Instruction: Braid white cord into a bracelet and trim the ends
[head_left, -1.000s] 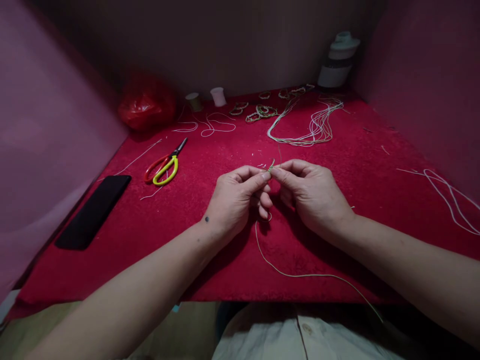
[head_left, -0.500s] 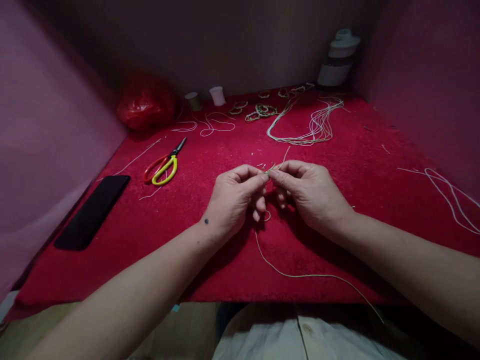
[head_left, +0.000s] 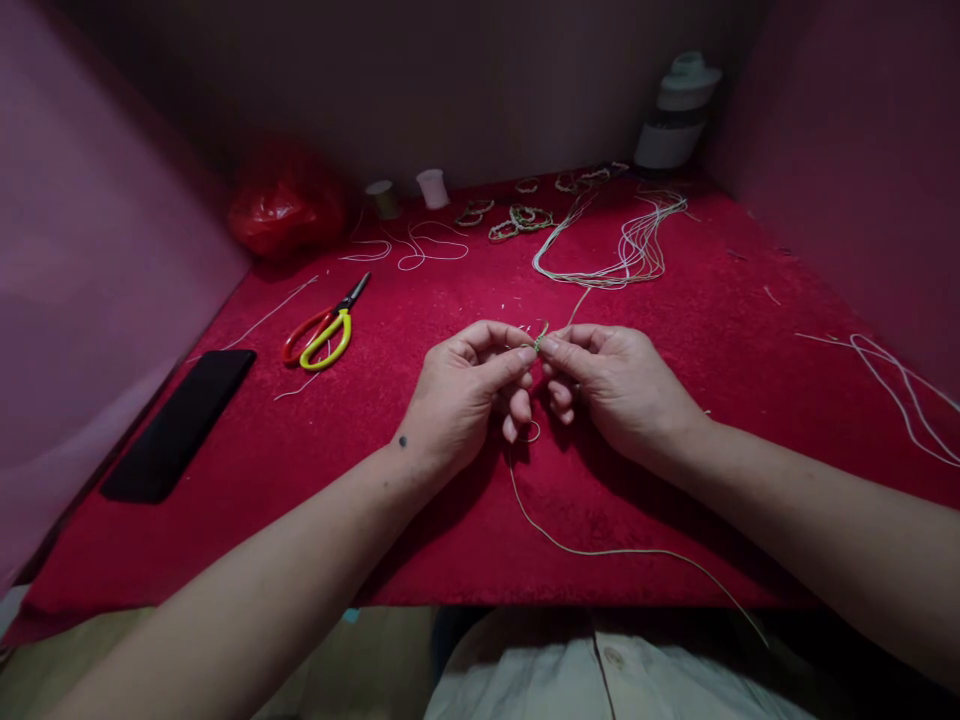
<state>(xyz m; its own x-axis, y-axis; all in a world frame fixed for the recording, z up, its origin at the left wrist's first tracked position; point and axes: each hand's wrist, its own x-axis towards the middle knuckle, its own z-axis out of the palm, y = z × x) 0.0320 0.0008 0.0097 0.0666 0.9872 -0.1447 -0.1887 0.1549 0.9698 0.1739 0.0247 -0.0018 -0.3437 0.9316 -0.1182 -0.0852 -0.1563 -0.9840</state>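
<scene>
– What is held in the hands?

– A small knotted green cord (head_left: 538,344) is pinched between the fingertips of the left hand (head_left: 466,388) and the right hand (head_left: 628,388), above the red-covered bench (head_left: 285,545).

– And below them?

– A thin strand (head_left: 600,552) is laid in a curve and carried over the near edge.

– What is set to the left?

– A black phone (head_left: 180,425); just beyond it, scissors (head_left: 328,338) are laid with the blades pointed away. Farther back, a red plastic bag (head_left: 289,210) is seen.

– And at the back?

– Two spools (head_left: 433,189) are stood upright, braided loops (head_left: 531,219) are scattered, a cord bundle (head_left: 581,280) is spread in a bend, and a bottle (head_left: 666,146) is placed near the right corner.
</scene>
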